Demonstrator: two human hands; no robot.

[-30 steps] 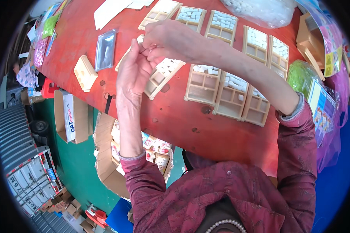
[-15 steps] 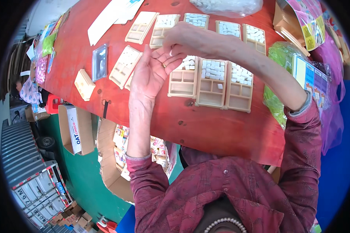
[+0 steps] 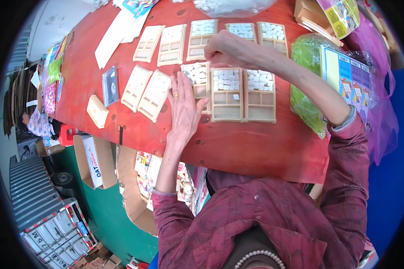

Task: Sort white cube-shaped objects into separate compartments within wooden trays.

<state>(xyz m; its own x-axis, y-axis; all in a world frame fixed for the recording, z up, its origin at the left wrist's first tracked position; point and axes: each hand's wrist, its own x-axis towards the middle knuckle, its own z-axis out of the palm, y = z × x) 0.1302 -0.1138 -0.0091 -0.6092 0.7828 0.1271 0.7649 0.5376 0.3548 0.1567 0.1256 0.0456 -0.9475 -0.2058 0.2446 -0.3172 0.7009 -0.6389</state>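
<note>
Palm down, my left hand (image 3: pixel 184 107) lies along the left side of a cream compartment tray (image 3: pixel 202 93), its fingers stretched out. White cubes (image 3: pixel 195 73) fill the far part of that tray. Above its far end is my right hand (image 3: pixel 226 48), fingers curled together; whatever they hold is hidden. Just right of it, two more cream trays (image 3: pixel 228 114) (image 3: pixel 261 114) stand side by side with white cubes packed in their far sections. One loose cube (image 3: pixel 236 97) sits in a nearer compartment of the first of these.
More trays (image 3: pixel 172 45) form a far row, several with cubes. Two trays (image 3: pixel 155 96) lie left of my left hand, near a clear plastic case (image 3: pixel 110 86). Green bagged material (image 3: pixel 307 80) and printed cards (image 3: pixel 345 76) lie right on the red table (image 3: pixel 256 148). An open carton (image 3: pixel 132 193) stands below the edge.
My left hand has turned from palm up to palm down and come down beside a tray. My right hand has parted from it and shifted a little right. The view has shifted slightly.
</note>
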